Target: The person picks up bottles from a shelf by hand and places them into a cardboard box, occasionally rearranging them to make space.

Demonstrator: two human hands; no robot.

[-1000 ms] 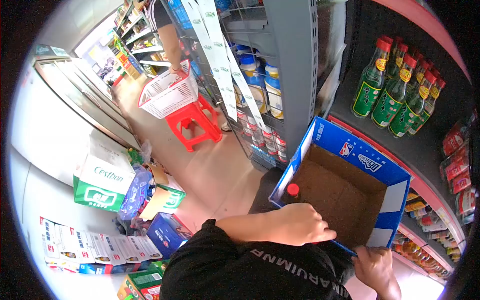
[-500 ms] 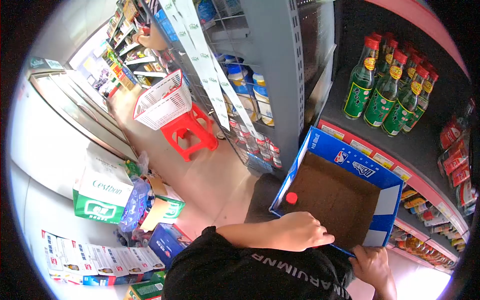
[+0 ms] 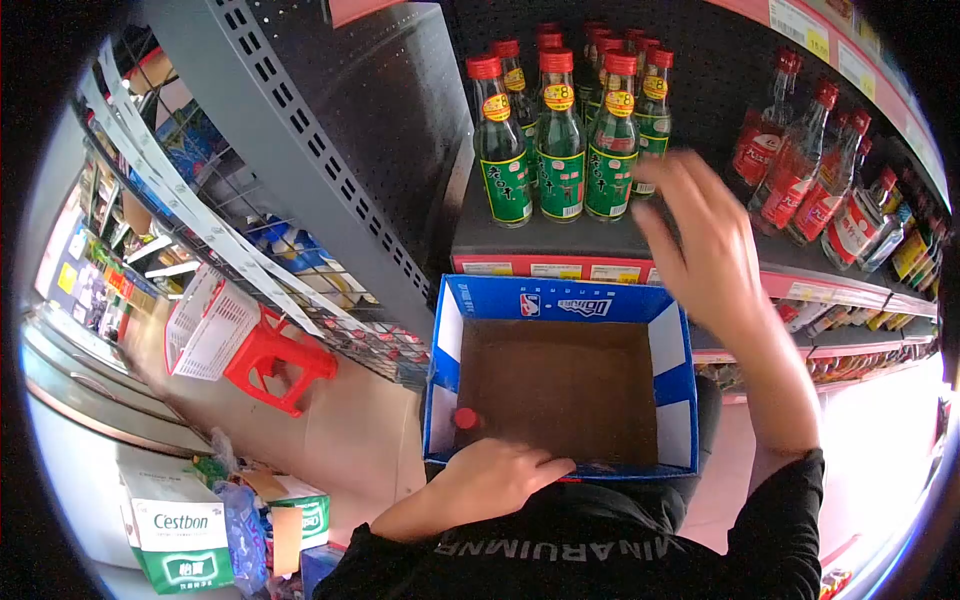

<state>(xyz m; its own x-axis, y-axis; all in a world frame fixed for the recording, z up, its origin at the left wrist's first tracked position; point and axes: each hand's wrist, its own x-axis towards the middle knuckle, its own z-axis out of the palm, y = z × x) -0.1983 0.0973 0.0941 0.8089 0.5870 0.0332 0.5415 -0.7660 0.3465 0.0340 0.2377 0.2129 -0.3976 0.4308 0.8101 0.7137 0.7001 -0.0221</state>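
Note:
A blue cardboard box (image 3: 688,432) with a brown inside and white corner flaps sits in front of me, below the shelf edge. My left hand (image 3: 495,478) bends its fingers over the near rim, gripping the box there. Inside the near left corner shows a round red cap (image 3: 466,418). Raised over the shelf, my right hand (image 3: 695,235) is empty and slightly blurred, its fingers apart. Its fingertips are right beside the green-labelled glass bottles (image 3: 560,180) with red caps, which stand upright in rows and partly hide one another.
Red-labelled bottles (image 3: 790,170) stand farther right on the same dark shelf (image 3: 470,235). A grey upright post (image 3: 290,130) borders it on the left. On the floor at left are a red stool (image 3: 275,365) bearing a white basket (image 3: 205,330), and a Cestbon carton (image 3: 180,525).
My right hand has left the box's near rim and risen to the bottles. The view has turned right, toward the shelf. My left hand stays at the near rim.

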